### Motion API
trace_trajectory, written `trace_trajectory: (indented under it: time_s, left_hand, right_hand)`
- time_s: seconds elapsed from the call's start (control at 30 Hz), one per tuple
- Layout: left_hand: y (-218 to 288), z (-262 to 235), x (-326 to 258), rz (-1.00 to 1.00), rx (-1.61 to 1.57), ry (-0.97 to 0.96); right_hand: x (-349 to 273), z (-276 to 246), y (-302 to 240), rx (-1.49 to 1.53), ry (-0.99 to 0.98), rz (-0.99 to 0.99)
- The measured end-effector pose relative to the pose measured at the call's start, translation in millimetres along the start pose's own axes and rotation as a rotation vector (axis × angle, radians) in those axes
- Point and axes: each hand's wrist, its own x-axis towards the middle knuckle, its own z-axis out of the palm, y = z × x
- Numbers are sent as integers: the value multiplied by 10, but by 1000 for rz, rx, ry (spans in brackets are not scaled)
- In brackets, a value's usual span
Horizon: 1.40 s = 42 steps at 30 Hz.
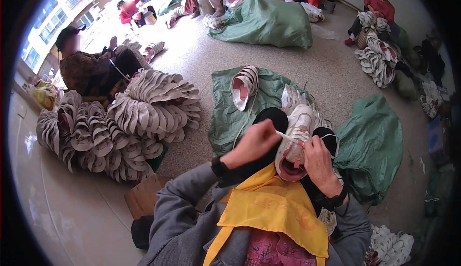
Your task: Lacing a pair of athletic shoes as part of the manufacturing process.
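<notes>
Centre of frame, just right of middle: white low-top sneaker with pink lining (294, 143), toe pointing up the frame, open mouth toward the lower edge, resting on dark-trousered knees above a yellow cloth apron (269, 208).

Left hand (253, 141): fingers curled together, thumb and forefinger pinched on a thin white shoelace (287, 136) drawn taut from the sneaker's eyelet area toward the left. A further length of lace hanging down and left past the knee.

Right hand (318, 163): fingers closed against the sneaker's right side near the collar, gripping upper; whether also pinching lace, cannot tell. Dark wristband on each wrist; grey jacket sleeves entering from lower edge.

Just above the held sneaker: crumpled green woven sack (225, 117) spread on the speckled floor, with a second white-and-pink sneaker (244, 87) lying sole-side partly up on it, apart from the hands. Another green sack (372, 146) at right of centre, just beside the right forearm.

Left of centre: large stacked heap of grey-beige shoe insoles (129, 122), well apart from both hands. Brown cardboard piece (144, 196) below it. Upper left: seated person in a dark cap behind the heap. Upper right: seated person in red among bundled white shoes (377, 57).
</notes>
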Motion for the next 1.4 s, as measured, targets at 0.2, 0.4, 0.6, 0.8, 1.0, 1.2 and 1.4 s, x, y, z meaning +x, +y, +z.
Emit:
trace_trajectory:
  time_s: [0.2, 0.4, 0.6, 0.8, 1.0, 1.2, 1.4]
  left_hand:
    - [-12, 445, -206, 246, 104, 13]
    - [-29, 535, -252, 268, 201, 50]
    - [21, 594, -213, 296, 255, 66]
    - [2, 581, -182, 302, 357, 54]
    - [-29, 600, -139, 305, 431, 25]
    - [-77, 622, -138, 309, 438, 8]
    - [-43, 611, -144, 383, 541, -10]
  right_hand:
    - [4, -29, -27, 80, 20, 29]
    - [-8, -22, -8, 16, -13, 4]
    - [-10, -33, -6, -16, -29, 2]
    - [5, -42, -12, -67, -56, -36]
    - [46, -45, -27, -141, -62, -79]
    - [71, -12, -19, -160, -42, -109]
    - [83, -3, 29, -144, 0, -171]
